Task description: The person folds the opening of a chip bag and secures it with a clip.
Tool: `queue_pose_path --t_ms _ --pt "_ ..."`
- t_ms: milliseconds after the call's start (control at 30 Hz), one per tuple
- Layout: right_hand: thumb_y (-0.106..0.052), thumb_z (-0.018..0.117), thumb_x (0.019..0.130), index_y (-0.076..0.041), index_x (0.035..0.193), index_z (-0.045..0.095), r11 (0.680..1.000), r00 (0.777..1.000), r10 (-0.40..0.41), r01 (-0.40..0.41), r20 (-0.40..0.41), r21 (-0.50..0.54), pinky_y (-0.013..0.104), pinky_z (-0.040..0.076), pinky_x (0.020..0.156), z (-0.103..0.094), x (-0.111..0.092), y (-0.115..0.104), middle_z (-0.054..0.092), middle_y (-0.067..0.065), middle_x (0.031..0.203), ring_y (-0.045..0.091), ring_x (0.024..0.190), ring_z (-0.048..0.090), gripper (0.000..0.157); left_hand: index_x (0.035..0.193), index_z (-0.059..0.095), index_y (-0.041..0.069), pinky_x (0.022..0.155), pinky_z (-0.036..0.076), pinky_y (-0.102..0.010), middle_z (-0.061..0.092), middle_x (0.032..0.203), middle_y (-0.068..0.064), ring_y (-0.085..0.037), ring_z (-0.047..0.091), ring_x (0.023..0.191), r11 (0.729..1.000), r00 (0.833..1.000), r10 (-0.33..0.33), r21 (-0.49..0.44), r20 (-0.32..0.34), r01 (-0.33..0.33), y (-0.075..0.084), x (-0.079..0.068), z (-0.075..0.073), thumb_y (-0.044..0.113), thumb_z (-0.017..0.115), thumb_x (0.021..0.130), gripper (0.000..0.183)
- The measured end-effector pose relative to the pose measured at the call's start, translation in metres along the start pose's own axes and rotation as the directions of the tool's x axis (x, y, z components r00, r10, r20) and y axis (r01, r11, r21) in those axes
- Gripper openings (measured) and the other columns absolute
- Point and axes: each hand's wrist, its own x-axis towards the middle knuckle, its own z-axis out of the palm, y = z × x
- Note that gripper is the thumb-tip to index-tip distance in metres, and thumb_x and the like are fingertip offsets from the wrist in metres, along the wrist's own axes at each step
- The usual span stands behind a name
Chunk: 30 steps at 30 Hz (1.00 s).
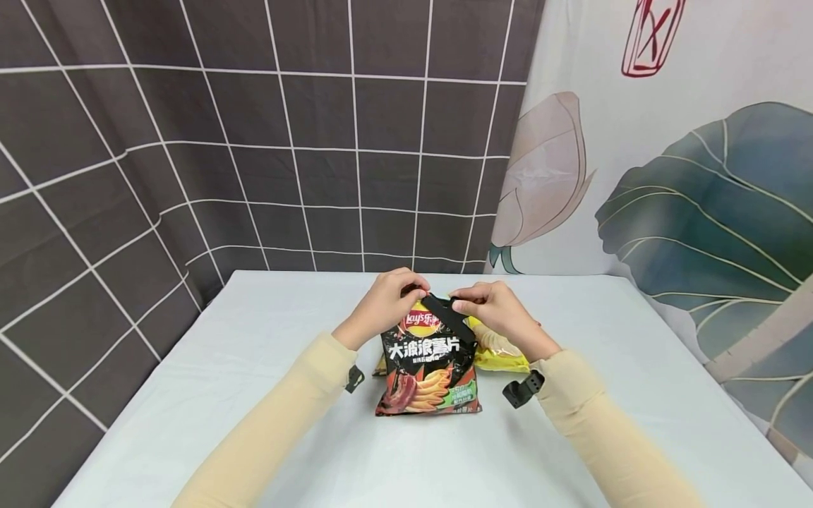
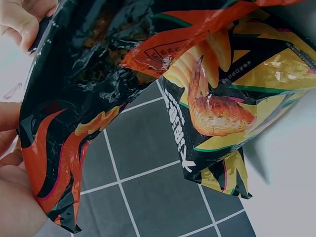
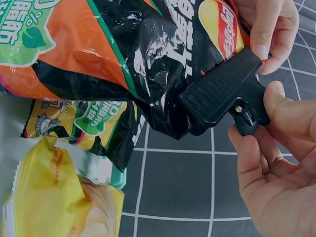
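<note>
A black and orange Lay's chip bag (image 1: 419,384) is held up by its top, its front facing me. My left hand (image 1: 389,300) pinches the bag's top edge at the left. The right hand (image 1: 498,314) pinches the handles of a black bag clip (image 3: 222,89) between thumb and fingers. In the right wrist view the clip's wide jaws lie across the bag's top corner, below the round Lay's logo. The left fingertips (image 3: 261,47) are right at the clip's far end. Part of the bag's top edge is hidden under the clip.
Behind the held bag, a yellow chip bag (image 1: 504,360) lies at the right. A gold and black chip bag (image 2: 222,113) with a chicken wing picture is mostly hidden in the head view. All are on a white table (image 1: 286,423) before a dark grid-patterned cloth (image 1: 317,176).
</note>
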Motion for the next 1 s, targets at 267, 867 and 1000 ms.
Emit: queue_pose_path --t_ms 267,867,1000 --pt "-0.017 0.067 0.090 -0.003 0.114 0.070 1.000 1.000 0.027 -0.026 -0.016 0.009 0.028 0.045 0.067 0.005 -0.001 0.000 0.068 0.015 0.104 0.016 0.077 0.055 0.028 0.100 0.071 0.008 0.070 0.048 -0.026 0.065 0.094 -0.005 -0.012 0.055 0.076 1.000 1.000 0.001 0.017 0.000 -0.001 0.000 0.001 0.000 0.010 0.061 0.094 0.012" --pt "-0.035 0.064 0.092 -0.013 0.133 0.058 0.978 0.995 0.094 -0.096 0.021 0.187 0.032 0.052 0.080 0.015 -0.010 0.010 0.064 0.014 0.122 0.022 0.099 0.061 0.047 0.119 0.066 0.009 0.083 0.050 -0.037 0.069 0.106 -0.006 -0.021 0.060 0.093 0.996 0.995 -0.015 0.087 -0.095 0.023 -0.004 -0.006 0.000 0.012 0.063 0.092 0.027" --pt "-0.033 0.066 0.090 -0.015 0.137 0.054 0.975 0.992 0.129 -0.129 0.010 0.182 0.027 0.049 0.077 0.017 -0.012 0.013 0.063 0.013 0.117 0.019 0.096 0.059 0.051 0.123 0.063 0.009 0.091 0.046 -0.045 0.064 0.116 -0.010 -0.027 0.056 0.106 0.996 0.986 -0.065 0.043 -0.153 0.073 -0.008 -0.011 0.001 0.014 0.063 0.092 0.031"
